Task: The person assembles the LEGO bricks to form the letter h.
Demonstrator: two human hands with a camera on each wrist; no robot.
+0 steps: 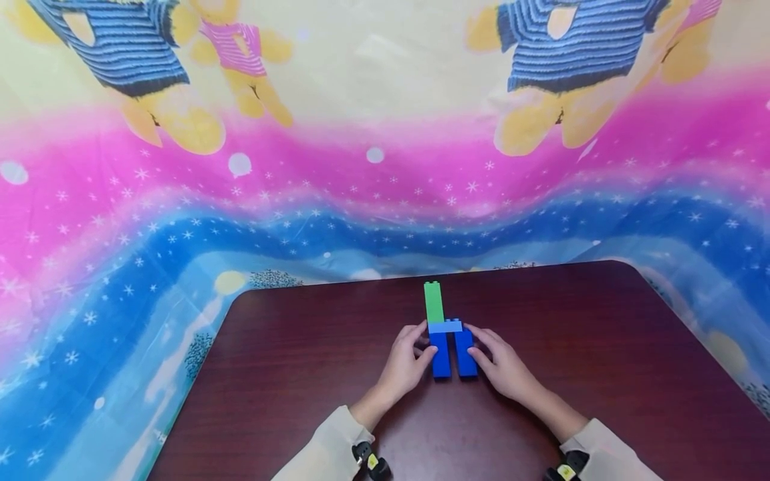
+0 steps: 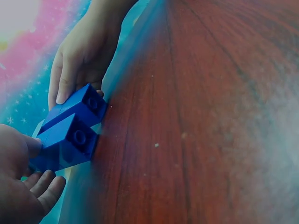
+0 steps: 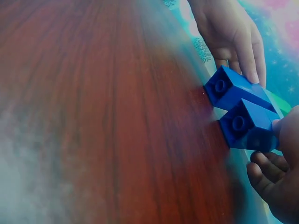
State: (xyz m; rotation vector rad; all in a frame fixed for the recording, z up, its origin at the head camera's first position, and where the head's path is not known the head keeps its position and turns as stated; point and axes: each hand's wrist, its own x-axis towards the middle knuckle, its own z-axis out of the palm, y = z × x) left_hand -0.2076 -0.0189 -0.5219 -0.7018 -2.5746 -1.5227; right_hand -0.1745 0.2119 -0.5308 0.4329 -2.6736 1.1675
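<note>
A toy-brick figure is between my hands: two dark blue legs, the left leg (image 1: 440, 355) and the right leg (image 1: 466, 353), joined by a light blue brick (image 1: 445, 327). A green column (image 1: 434, 302) extends from the left end of that brick. My left hand (image 1: 404, 361) grips the left leg between thumb and fingers. My right hand (image 1: 504, 364) holds the right leg the same way. In the left wrist view the hollow end of the near blue leg (image 2: 60, 140) faces the camera. Whether the figure touches the tabletop, I cannot tell.
The dark red-brown table (image 1: 301, 347) has rounded far corners. Behind it hangs a printed cloth (image 1: 373, 200) with bears and snowflakes. Each wrist wears a black strapped device, one on the left (image 1: 371, 461) and one on the right (image 1: 567, 467).
</note>
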